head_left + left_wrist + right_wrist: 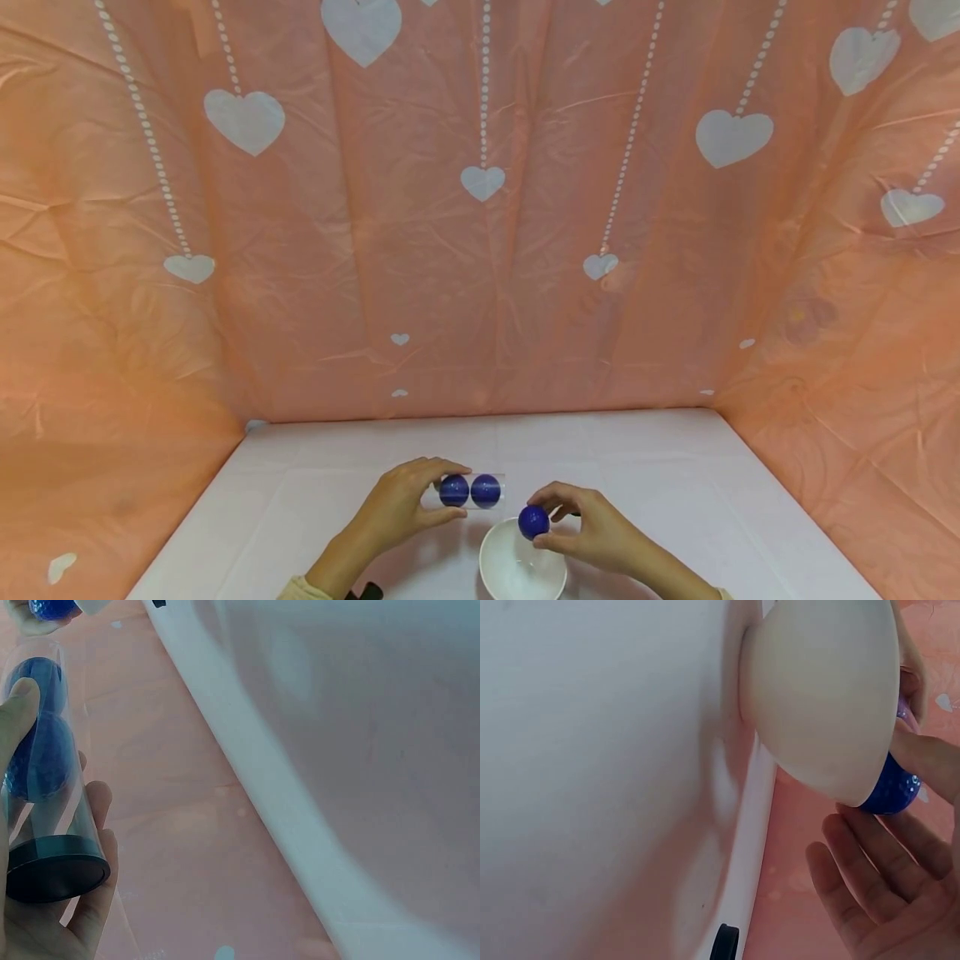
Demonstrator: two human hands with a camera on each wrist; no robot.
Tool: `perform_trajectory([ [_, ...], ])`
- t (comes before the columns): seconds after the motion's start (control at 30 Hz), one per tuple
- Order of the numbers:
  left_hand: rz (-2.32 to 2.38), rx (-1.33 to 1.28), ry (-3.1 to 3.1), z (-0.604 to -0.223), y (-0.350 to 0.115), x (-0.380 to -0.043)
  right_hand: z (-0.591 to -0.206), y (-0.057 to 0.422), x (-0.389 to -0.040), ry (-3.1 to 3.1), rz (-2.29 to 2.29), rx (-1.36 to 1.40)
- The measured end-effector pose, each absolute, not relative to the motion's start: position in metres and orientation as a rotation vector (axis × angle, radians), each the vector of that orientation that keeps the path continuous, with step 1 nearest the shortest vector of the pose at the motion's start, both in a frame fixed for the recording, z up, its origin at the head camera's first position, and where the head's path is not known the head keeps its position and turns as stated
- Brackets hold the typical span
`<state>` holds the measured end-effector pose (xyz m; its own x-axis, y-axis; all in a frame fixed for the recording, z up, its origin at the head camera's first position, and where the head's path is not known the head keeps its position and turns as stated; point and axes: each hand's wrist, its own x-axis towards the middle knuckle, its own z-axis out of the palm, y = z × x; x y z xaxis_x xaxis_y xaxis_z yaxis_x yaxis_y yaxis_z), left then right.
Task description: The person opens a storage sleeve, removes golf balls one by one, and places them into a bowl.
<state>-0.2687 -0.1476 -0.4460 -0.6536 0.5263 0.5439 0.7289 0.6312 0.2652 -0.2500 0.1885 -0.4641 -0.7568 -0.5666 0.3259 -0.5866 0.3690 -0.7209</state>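
Observation:
My left hand [408,500] holds a clear tube [502,492] lying sideways above the table, thumb on one side and fingers on the other. Inside it sit two dimpled dark-blue golf balls [485,492], one behind the other. A black cap [60,871] closes the tube's end near the palm, as the left wrist view shows. Another blue golf ball [533,522] is pinched between the thumb and fingers of my right hand [588,529], at the far rim of a white bowl [517,575]. The bowl stands on the table, below and between both hands.
A white cloth covers the table [330,467]. Orange sheets [450,292] with white hearts enclose its back and sides. A small black round piece [724,943] lies on the table near my right hand. A dark object [371,592] shows at the lower edge by the left forearm.

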Motion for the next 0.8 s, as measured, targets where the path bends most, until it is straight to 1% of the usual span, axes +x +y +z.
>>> perform_trajectory([
  [0.33, -0.671, -1.006, -2.406, -0.4469, -0.1478, -0.2700, -0.4694, 0.1886, -0.2539, -2.371, 1.401, 1.307],
  [0.8, -0.671, -1.022, -2.398, -0.4467, -0.1481, -0.2700, -0.4704, 0.1861, -0.2545, -2.345, 1.374, 1.338],
])
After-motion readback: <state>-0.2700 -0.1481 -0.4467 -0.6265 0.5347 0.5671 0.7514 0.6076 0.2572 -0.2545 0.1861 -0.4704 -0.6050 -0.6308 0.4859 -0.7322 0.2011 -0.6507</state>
